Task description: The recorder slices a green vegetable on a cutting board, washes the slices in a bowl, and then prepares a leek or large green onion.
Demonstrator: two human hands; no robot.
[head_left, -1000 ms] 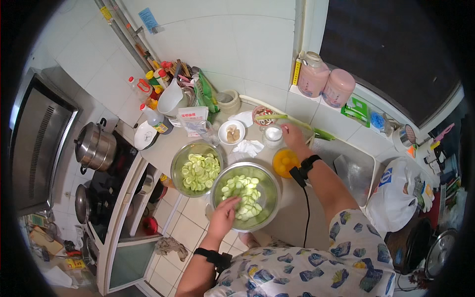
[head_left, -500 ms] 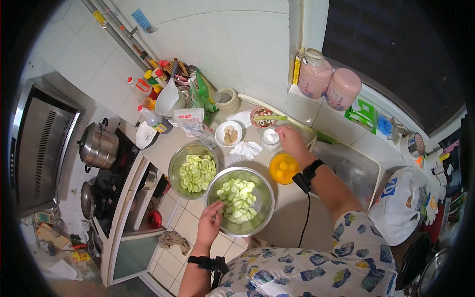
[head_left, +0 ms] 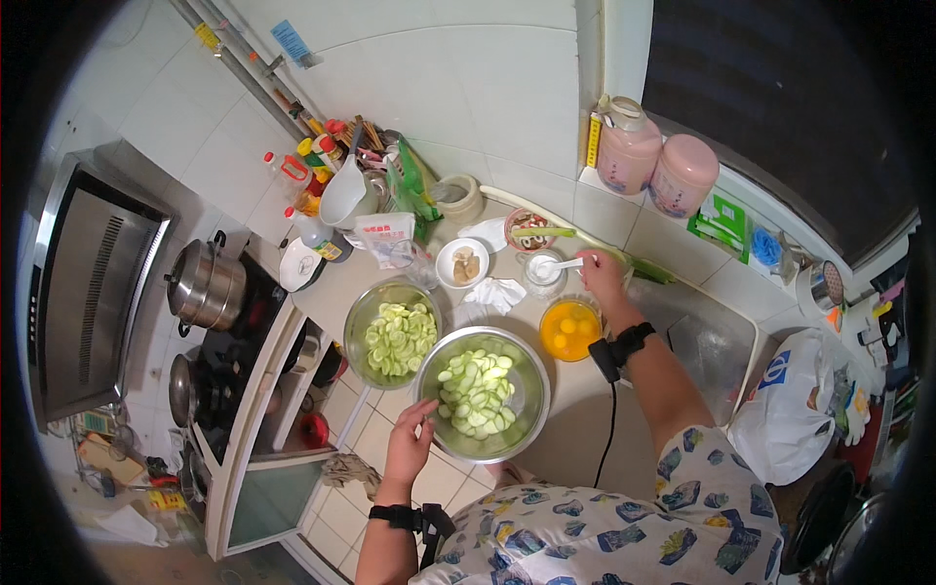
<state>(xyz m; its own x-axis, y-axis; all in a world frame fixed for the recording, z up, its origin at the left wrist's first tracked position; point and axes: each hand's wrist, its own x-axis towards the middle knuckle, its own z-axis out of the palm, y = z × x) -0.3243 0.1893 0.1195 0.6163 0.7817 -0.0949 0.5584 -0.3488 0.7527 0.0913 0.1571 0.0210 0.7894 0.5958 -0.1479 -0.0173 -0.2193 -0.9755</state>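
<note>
On the pale countertop [head_left: 575,409], the large round steel bowl of sliced cucumber [head_left: 482,392] sits at the centre, a second steel bowl of cucumber slices [head_left: 392,334] touching it at ten o'clock. The left hand [head_left: 409,444], fingers loosely spread at the bowl's eight o'clock rim, has slid off the slices it rested on a second ago. The right hand [head_left: 602,278] has moved to one o'clock, pinching a small white spoon [head_left: 568,262] over the little white dish [head_left: 543,271], just above the glass bowl of orange beaten egg [head_left: 569,329].
</note>
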